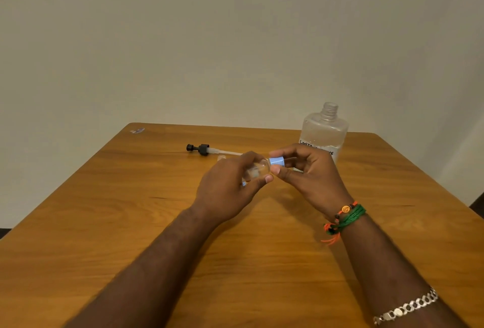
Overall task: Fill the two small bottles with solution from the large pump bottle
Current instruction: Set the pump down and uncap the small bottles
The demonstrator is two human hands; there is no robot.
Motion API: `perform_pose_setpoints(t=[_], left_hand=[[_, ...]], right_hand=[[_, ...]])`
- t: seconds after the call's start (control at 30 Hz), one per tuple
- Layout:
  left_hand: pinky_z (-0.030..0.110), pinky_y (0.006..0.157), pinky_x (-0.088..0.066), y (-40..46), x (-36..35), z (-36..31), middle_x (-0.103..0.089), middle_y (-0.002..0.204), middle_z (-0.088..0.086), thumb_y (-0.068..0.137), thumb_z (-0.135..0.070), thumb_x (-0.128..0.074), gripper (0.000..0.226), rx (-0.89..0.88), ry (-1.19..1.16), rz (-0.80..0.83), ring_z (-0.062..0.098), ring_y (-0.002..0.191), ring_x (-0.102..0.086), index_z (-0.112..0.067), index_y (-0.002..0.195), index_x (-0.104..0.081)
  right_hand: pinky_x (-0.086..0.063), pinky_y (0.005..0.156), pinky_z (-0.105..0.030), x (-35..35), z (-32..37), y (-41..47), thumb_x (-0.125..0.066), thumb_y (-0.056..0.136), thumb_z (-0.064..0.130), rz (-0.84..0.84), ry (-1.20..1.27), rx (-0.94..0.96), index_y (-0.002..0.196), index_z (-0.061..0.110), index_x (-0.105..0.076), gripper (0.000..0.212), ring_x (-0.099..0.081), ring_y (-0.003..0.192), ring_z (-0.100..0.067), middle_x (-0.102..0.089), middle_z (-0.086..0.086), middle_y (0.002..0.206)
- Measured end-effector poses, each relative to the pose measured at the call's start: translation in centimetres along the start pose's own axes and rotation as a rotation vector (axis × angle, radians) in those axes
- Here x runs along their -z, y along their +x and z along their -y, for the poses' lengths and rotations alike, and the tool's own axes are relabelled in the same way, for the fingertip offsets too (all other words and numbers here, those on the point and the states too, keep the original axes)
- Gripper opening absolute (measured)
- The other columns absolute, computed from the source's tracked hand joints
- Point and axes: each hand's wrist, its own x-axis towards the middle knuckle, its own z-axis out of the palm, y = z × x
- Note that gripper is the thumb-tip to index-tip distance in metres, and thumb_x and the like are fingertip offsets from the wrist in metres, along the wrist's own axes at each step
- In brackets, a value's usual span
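Nearest the camera, two bare forearms reach out over the brown wooden tabletop (104,223); the right one wears a silver chain bracelet (407,308) and, at the wrist, green and orange thread bands (344,219). The left hand (227,189) grasps the small clear plastic bottle (258,169) round its body, held on its side above the tabletop. The right hand (311,177) pinches the bottle's light blue screw cap (277,161) between thumb and fingers (277,170). Whether the cap is going on or coming off cannot be told.

The little bottle looks light, smooth and thin-walled, so it would likely flex or slip if squeezed hard; the body is the place to steady it, the ridged cap the place to twist.

Just behind the hands, a second clear neck (221,157) peeps out, mostly hidden. Beyond lies the black pump head with its white dip tube (207,150), flat on the tabletop. Farthest right stands the large clear rectangular bottle (324,131), uncapped, upright, with a handwritten label, probably heavier and best taken by its flat sides.
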Motion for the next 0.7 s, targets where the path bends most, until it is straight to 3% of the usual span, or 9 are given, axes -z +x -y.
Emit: perform_pose_setpoints(t=[0.13, 0.27, 0.37, 0.43, 0.53, 0.7], left_hand=[[0.032, 0.069, -0.055, 0.0, 0.3, -0.3, -0.073, 0.105, -0.014, 0.096, -0.065, -0.058, 0.046, -0.011, 0.048, -0.007, 0.006, 0.090, -0.066, -0.033, 0.128, -0.067], [0.025, 0.060, -0.038, 0.0, 0.3, -0.2, -0.055, 0.084, -0.023, 0.095, -0.068, -0.055, 0.050, -0.007, 0.085, -0.004, 0.003, 0.079, -0.058, -0.032, 0.126, -0.067], [0.024, 0.058, -0.033, 0.0, 0.3, -0.2, -0.049, 0.077, -0.026, 0.095, -0.069, -0.052, 0.052, -0.004, 0.079, -0.001, 0.001, 0.073, -0.053, -0.030, 0.124, -0.068], [0.025, 0.059, -0.037, 0.0, 0.3, 0.1, -0.055, 0.079, -0.023, 0.097, -0.069, -0.053, 0.049, 0.002, 0.053, -0.001, 0.001, 0.073, -0.055, -0.030, 0.121, -0.069], [0.031, 0.060, -0.046, 0.1, 0.2, 0.5, -0.063, 0.084, -0.018, 0.096, -0.071, -0.049, 0.043, 0.015, -0.040, -0.039, 0.004, 0.074, -0.059, -0.035, 0.109, -0.068], [0.032, 0.068, -0.049, 0.2, 0.0, 0.1, -0.049, 0.103, -0.013, 0.097, -0.070, -0.043, 0.050, 0.022, -0.181, -0.149, 0.009, 0.089, -0.054, -0.028, 0.112, -0.066]], right_hand=[[-0.059, 0.081, -0.026, 0.1, -0.1, 0.0, -0.079, 0.079, -0.003, 0.028, 0.064, 0.023, 0.105, 0.003, -0.074, 0.027, -0.072, 0.103, -0.016, -0.076, -0.005, 0.107], [-0.057, 0.083, -0.023, 0.2, -0.2, 0.1, -0.080, 0.077, -0.007, 0.029, 0.074, 0.043, 0.103, -0.001, -0.073, 0.028, -0.071, 0.108, -0.016, -0.075, -0.007, 0.109], [-0.059, 0.085, -0.027, 0.4, -0.3, 0.2, -0.079, 0.077, -0.009, 0.044, 0.057, 0.051, 0.096, 0.004, -0.074, 0.024, -0.070, 0.110, -0.018, -0.075, -0.007, 0.109], [-0.058, 0.085, -0.028, 0.6, -0.3, 0.2, -0.077, 0.077, -0.011, 0.037, 0.051, 0.065, 0.092, 0.006, -0.074, 0.023, -0.070, 0.110, -0.018, -0.075, -0.006, 0.108], [-0.058, 0.082, -0.025, 1.0, -0.2, 0.4, -0.079, 0.079, -0.006, -0.025, 0.036, 0.048, 0.104, 0.008, -0.072, 0.029, -0.070, 0.108, -0.016, -0.075, -0.004, 0.110], [-0.059, 0.087, -0.029, 0.5, -1.1, 0.4, -0.071, 0.092, 0.009, -0.047, -0.087, -0.015, 0.127, 0.023, -0.068, 0.038, -0.070, 0.105, -0.014, -0.067, 0.003, 0.122]])
